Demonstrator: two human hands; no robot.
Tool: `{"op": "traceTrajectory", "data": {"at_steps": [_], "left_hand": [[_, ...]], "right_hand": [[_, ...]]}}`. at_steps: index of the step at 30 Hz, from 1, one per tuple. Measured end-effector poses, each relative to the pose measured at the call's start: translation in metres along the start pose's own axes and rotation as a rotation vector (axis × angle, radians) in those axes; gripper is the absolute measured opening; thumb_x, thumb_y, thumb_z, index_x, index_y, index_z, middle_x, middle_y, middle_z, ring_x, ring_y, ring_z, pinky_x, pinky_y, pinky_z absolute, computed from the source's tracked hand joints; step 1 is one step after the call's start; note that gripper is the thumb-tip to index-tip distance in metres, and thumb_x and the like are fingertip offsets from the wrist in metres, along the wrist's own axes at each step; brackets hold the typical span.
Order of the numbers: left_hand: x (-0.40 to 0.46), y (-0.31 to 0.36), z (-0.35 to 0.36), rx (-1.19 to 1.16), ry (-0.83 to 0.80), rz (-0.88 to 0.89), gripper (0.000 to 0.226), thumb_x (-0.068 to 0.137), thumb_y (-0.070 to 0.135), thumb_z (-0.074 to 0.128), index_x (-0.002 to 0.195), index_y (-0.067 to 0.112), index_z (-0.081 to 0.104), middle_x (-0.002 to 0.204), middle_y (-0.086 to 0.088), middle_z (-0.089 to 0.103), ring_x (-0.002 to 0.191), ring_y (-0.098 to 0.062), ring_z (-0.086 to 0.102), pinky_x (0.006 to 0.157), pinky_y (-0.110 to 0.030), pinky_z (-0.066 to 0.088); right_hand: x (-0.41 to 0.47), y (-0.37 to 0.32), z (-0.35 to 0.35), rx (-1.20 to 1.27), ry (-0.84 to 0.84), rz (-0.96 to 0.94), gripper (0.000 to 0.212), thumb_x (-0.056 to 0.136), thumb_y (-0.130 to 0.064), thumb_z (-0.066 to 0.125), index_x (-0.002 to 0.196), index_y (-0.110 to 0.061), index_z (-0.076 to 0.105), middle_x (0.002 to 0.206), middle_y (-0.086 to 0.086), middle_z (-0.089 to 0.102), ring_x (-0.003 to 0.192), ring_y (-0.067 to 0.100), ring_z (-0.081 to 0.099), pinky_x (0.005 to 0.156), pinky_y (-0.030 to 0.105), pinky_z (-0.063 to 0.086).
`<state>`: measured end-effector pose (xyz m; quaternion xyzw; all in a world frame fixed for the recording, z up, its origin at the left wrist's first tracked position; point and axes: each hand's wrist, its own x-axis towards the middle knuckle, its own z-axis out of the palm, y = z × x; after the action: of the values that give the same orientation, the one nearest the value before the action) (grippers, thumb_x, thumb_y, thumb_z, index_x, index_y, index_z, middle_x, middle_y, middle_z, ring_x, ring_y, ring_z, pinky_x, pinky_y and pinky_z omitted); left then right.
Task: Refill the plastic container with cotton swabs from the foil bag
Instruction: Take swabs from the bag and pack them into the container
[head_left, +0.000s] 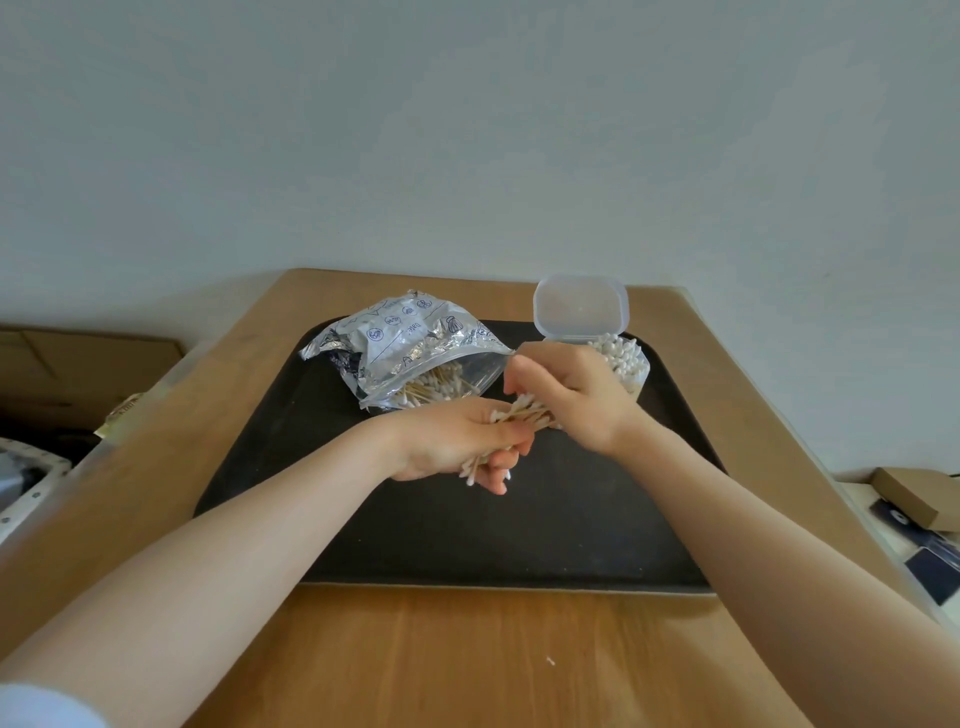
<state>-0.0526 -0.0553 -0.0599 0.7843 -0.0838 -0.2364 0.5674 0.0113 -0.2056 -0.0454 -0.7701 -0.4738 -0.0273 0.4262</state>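
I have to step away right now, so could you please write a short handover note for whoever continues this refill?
Left hand: closed around a bundle of cotton swabs, held over the black tray.
Right hand: its fingers pinch the same bundle from above.
Foil bag: lies open on the tray's far left, with more swabs inside.
Plastic container: far right of the tray, lid flipped up, already looks well filled with upright swabs.
Left: put the held bundle into the container, top up if room remains, close the lid.
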Motion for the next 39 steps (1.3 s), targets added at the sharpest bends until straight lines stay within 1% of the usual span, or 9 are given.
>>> {"op": "traceTrajectory", "data": {"at_steps": [3,8,14,19,23,29,32,35,39], "left_hand": [[-0.002,0.001,0.005,0.051,0.02,0.034,0.025,0.099,0.027,0.041,0.082,0.012,0.051,0.057,0.007,0.044,0.056,-0.009,0.042,0.067,-0.025,0.045],[0.001,-0.007,0.016,0.103,0.061,0.043,0.018,0.094,0.026,0.053,0.081,0.014,0.053,0.066,0.003,0.049,0.058,-0.009,0.042,0.062,-0.022,0.041],[0.007,-0.015,0.027,0.277,0.224,-0.012,0.015,0.087,0.027,0.062,0.101,0.021,0.059,0.081,0.014,0.056,0.08,0.0,0.052,0.078,-0.018,0.042],[0.006,-0.015,0.031,0.365,0.229,0.009,0.023,0.087,0.025,0.062,0.104,0.01,0.063,0.104,-0.004,0.067,0.098,-0.015,0.06,0.091,-0.031,0.047],[0.007,-0.013,0.031,0.489,0.177,0.055,0.017,0.092,0.029,0.052,0.094,0.014,0.06,0.091,0.004,0.061,0.085,-0.011,0.057,0.076,-0.024,0.044],[0.008,0.001,0.015,-0.163,0.534,0.227,0.044,0.099,0.029,0.039,0.059,0.014,0.05,0.059,0.001,0.047,0.06,-0.013,0.044,0.069,-0.03,0.036],[0.006,0.017,0.01,-0.625,0.626,0.403,0.054,0.099,0.029,0.036,0.051,0.022,0.059,0.058,0.005,0.055,0.064,-0.013,0.048,0.072,-0.031,0.04],[0.007,0.023,0.013,-0.511,0.724,0.456,0.051,0.097,0.045,0.033,0.071,0.029,0.074,0.09,0.007,0.07,0.09,-0.006,0.062,0.089,-0.026,0.043],[0.01,0.015,0.025,-0.371,0.721,0.418,0.041,0.099,0.038,0.033,0.098,0.023,0.071,0.1,0.006,0.069,0.092,0.005,0.062,0.078,-0.012,0.046]], "right_hand": [[0.005,0.001,0.008,-0.157,0.026,-0.076,0.047,0.087,-0.038,0.04,0.054,-0.006,0.046,0.048,0.0,0.043,0.049,0.016,0.038,0.049,0.018,0.03],[0.01,0.001,0.005,-0.385,-0.176,-0.192,0.034,0.08,-0.016,0.052,0.049,-0.017,0.039,0.043,-0.01,0.032,0.044,0.014,0.032,0.047,0.021,0.031],[0.004,-0.001,0.033,-0.553,-0.094,-0.123,0.033,0.092,-0.034,0.034,0.065,-0.016,0.041,0.058,-0.008,0.039,0.056,0.017,0.043,0.051,0.032,0.034],[-0.002,-0.002,0.032,-0.124,-0.112,0.129,0.019,0.096,-0.01,0.039,0.104,-0.008,0.057,0.1,-0.003,0.053,0.089,0.009,0.049,0.078,0.021,0.042],[-0.004,-0.005,0.019,0.1,-0.365,0.353,0.042,0.099,-0.035,0.031,0.136,-0.02,0.044,0.143,-0.005,0.04,0.13,0.005,0.035,0.11,0.026,0.027],[-0.001,-0.012,0.004,0.706,0.267,0.505,0.057,0.099,-0.048,0.014,0.135,-0.013,0.043,0.136,0.003,0.051,0.125,0.013,0.047,0.112,0.036,0.032],[-0.003,-0.018,0.02,1.056,0.352,0.653,0.062,0.098,-0.05,0.016,0.133,-0.009,0.045,0.136,0.009,0.052,0.128,0.019,0.046,0.113,0.035,0.029],[0.0,-0.025,0.038,1.343,0.405,0.735,0.063,0.098,-0.051,0.02,0.141,-0.007,0.034,0.147,0.012,0.038,0.138,0.023,0.033,0.116,0.036,0.022],[0.008,-0.029,0.045,1.524,0.467,0.818,0.063,0.097,-0.051,0.021,0.143,-0.009,0.032,0.148,0.012,0.036,0.139,0.026,0.029,0.117,0.041,0.019]]}}
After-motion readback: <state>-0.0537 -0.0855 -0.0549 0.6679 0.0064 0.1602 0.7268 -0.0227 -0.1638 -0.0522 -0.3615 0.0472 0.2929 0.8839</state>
